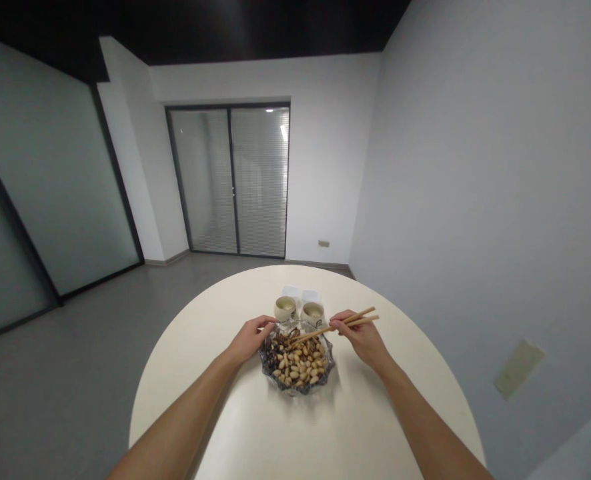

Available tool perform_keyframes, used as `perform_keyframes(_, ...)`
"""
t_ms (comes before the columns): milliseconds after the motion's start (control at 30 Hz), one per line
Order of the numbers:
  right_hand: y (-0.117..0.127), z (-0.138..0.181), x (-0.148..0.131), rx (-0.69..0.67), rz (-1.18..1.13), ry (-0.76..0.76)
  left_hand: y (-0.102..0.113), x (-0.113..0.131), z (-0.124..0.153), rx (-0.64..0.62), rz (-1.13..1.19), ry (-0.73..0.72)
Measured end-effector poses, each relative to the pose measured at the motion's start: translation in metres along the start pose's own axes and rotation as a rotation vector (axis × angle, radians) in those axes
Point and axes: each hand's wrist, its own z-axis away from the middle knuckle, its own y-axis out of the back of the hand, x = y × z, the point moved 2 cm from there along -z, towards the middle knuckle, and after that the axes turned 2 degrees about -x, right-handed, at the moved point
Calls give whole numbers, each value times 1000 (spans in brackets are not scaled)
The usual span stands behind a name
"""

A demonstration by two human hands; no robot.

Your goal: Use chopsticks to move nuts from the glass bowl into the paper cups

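A clear glass bowl (329,360) with a scalloped rim stands on the table, filled with pistachios (300,367), dark seeds (274,350) and brown striped pieces, perhaps sunflower seeds, at the back. My left hand (250,338) is at the bowl's left rear rim, thumb and fingers closed on the edge. In my right hand (361,338), to the right of the bowl, is a pair of wooden chopsticks (348,322). Their tips reach down among the brown pieces; whether they pinch one is too small to tell.
Just behind the bowl stand two small pale cups, a left cup (285,308) and a right cup (312,313) with dark marking. White labels (300,293) are behind them. All rest on a round cream table (255,427). A wall (475,200) runs along the right.
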Motion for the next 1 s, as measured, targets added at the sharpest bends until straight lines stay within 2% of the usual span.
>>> perform_keyframes(200, -1, 0, 6, -32, -6, -9, 0, -1, 0, -2, -5, -10)
perform_keyframes(1000, 0, 0, 1, -18, -23, 0, 0, 0, 0, 1, -5, -7)
